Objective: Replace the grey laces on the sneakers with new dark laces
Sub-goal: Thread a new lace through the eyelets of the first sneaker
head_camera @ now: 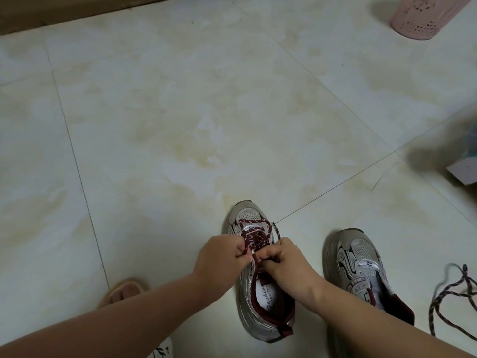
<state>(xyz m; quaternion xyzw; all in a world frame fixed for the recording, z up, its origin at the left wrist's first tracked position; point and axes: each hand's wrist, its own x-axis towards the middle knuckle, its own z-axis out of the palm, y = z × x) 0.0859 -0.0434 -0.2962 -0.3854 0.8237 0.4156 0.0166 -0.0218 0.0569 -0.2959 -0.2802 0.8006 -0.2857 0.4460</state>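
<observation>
Sneaker (260, 301), silver mesh with maroon trim, half-threaded; both hands' grips pinch its speckled maroon lace (254, 237).

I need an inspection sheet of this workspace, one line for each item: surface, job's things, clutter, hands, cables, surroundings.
Surface: pale tiled floor with thin joint lines.
Job's things: laced sneaker carries a dark red lace across its front eyelets; second sneaker stands to its right with no lace; a loose dark lace lies on the floor at the right edge.
Clutter: grey card piece at the right edge, partly blurred.
Hands: left hand and right hand each pinch the dark red lace over the laced sneaker.
Cables: nothing seen.
Surroundings: pink perforated container top right; brown skirting top left; a slippered foot bottom left.
</observation>
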